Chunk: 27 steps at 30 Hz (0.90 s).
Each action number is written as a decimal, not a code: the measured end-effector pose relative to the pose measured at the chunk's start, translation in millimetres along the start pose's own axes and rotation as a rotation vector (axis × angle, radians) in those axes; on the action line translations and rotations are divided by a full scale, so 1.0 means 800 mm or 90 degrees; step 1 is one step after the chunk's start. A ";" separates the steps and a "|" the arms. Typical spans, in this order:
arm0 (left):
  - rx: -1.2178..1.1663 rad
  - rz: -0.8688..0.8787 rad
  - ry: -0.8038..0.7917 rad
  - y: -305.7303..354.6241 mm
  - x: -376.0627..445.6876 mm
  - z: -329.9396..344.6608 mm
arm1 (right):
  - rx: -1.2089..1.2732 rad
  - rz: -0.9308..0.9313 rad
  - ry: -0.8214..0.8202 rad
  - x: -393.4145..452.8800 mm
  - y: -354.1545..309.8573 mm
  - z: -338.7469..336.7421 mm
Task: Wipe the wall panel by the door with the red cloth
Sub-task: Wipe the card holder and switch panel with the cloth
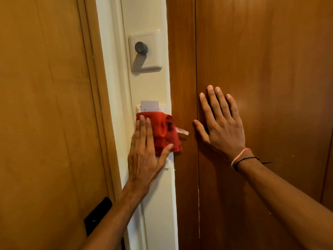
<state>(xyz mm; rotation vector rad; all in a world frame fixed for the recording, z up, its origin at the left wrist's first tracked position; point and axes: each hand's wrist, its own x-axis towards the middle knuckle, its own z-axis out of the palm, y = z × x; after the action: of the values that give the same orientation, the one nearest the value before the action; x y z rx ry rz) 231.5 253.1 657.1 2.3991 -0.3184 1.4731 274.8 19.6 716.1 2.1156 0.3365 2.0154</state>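
A crumpled red cloth (164,134) is pressed against the narrow cream wall panel (149,85) between two wooden surfaces. My left hand (144,156) lies flat over the cloth's lower left part, thumb on its bottom edge, and holds it over a white key-card holder (150,107) with a card sticking out of its top. A white tag hangs from the cloth's right side. My right hand (221,121) rests flat with fingers spread on the dark wooden panel (261,60) to the right, holding nothing.
A white switch plate with a dark grey round knob (141,48) sits on the wall panel above the card holder. The lighter wooden door (45,105) fills the left, with a black fitting (98,214) near its lower edge.
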 end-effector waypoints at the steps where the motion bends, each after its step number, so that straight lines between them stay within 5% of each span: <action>1: -0.014 -0.030 0.008 0.000 0.002 -0.002 | 0.000 0.000 -0.002 0.000 0.000 0.001; 6: 0.034 0.051 -0.043 0.009 -0.013 -0.004 | 0.017 0.001 -0.031 0.002 -0.001 -0.005; 13: -0.067 0.059 -0.070 0.034 -0.033 -0.011 | 0.312 0.011 -0.144 -0.007 -0.035 -0.042; 21: -0.219 0.054 -0.070 0.060 -0.051 -0.016 | 0.394 0.059 -0.215 -0.034 -0.043 -0.070; 25: -0.329 -0.049 0.034 0.080 -0.043 -0.028 | 0.494 0.136 -0.201 -0.049 -0.012 -0.092; 27: -0.465 -0.135 -0.027 0.095 -0.041 -0.029 | 0.557 0.190 -0.202 -0.059 0.008 -0.108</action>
<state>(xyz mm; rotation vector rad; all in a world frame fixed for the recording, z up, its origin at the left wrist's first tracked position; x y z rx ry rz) 171.5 192.3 648.5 1.8060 -0.4914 0.9814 186.9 -1.4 677.3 3.1034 1.0530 1.7948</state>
